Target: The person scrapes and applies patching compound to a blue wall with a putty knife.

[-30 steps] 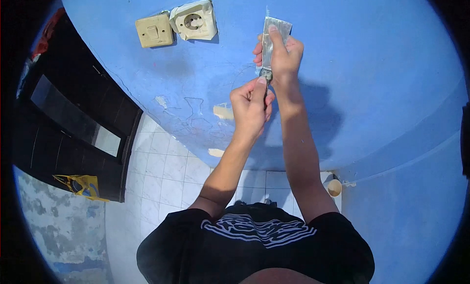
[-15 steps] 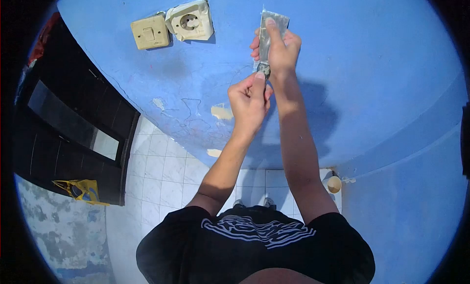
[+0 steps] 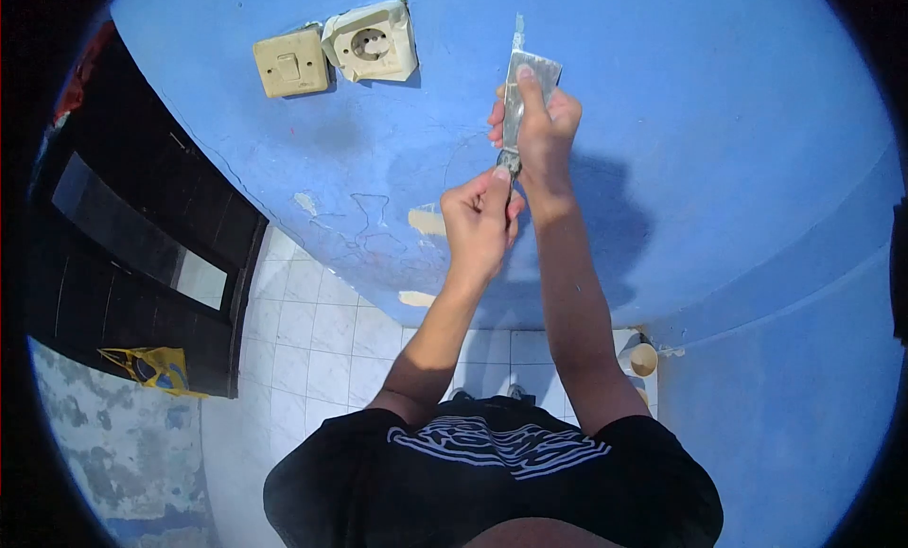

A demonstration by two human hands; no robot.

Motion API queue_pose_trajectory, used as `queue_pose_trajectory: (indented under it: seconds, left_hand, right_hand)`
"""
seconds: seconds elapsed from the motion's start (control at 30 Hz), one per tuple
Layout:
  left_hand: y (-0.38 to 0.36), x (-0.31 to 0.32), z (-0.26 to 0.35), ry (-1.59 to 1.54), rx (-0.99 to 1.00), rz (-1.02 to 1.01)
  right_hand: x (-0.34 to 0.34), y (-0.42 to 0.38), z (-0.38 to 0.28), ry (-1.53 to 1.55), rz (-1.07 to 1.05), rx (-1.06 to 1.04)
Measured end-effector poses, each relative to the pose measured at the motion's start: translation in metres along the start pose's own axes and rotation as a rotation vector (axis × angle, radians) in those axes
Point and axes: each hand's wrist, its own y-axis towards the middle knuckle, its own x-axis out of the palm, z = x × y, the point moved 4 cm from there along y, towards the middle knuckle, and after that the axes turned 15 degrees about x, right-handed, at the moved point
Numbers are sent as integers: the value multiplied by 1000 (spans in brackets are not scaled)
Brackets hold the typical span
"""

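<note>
A metal putty knife (image 3: 514, 122) lies against the blue wall (image 3: 719, 122), its wide blade end pointing up. My left hand (image 3: 478, 226) is closed round its dark handle at the lower end. Higher up, my right hand (image 3: 550, 137) grips the blade, with the thumb laid along its face and the fingers curled behind its left side. Just above the blade's top left corner, a narrow pale streak (image 3: 519, 30) shows on the wall.
A light switch (image 3: 290, 64) and a loose-looking wall socket (image 3: 371, 45) sit at upper left. Bare patches (image 3: 427, 222) mark the paint. A dark door (image 3: 142, 217) with a yellow bag (image 3: 156, 368) stands left. A round container (image 3: 641, 360) is on the tiled floor (image 3: 326, 368).
Both hands and the putty knife have moved down along the wall. More of the pale streak now shows above the blade.
</note>
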Motion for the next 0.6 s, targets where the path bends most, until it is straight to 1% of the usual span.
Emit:
queue_pose_trajectory:
  seconds: [0.03, 0.07, 0.1, 0.17, 0.3, 0.4, 0.47, 0.53, 0.6]
  left_hand:
    - [3, 3, 1, 2, -7, 7]
    - [13, 11, 8, -2, 45, -4]
    - [19, 16, 12, -7, 97, -13]
    - [16, 15, 11, -9, 89, -13]
    - [0, 6, 5, -8, 47, -8]
    - [10, 17, 17, -49, 47, -2]
    - [8, 20, 11, -38, 55, 15]
    - [0, 16, 9, -22, 47, 37]
    - [2, 11, 11, 17, 32, 10]
  right_hand:
    - [2, 2, -7, -4, -8, -36]
    - [5, 4, -16, -5, -19, -77]
    - [7, 6, -23, -6, -21, -72]
    - [9, 9, -33, -21, 17, -8]
    - [2, 0, -10, 10, -42, -45]
    - [4, 1, -20, 4, -52, -92]
    - [4, 5, -26, -40, -9, 17]
    - [0, -2, -14, -19, -28, -1]
    - [3, 3, -15, 7, -61, -40]
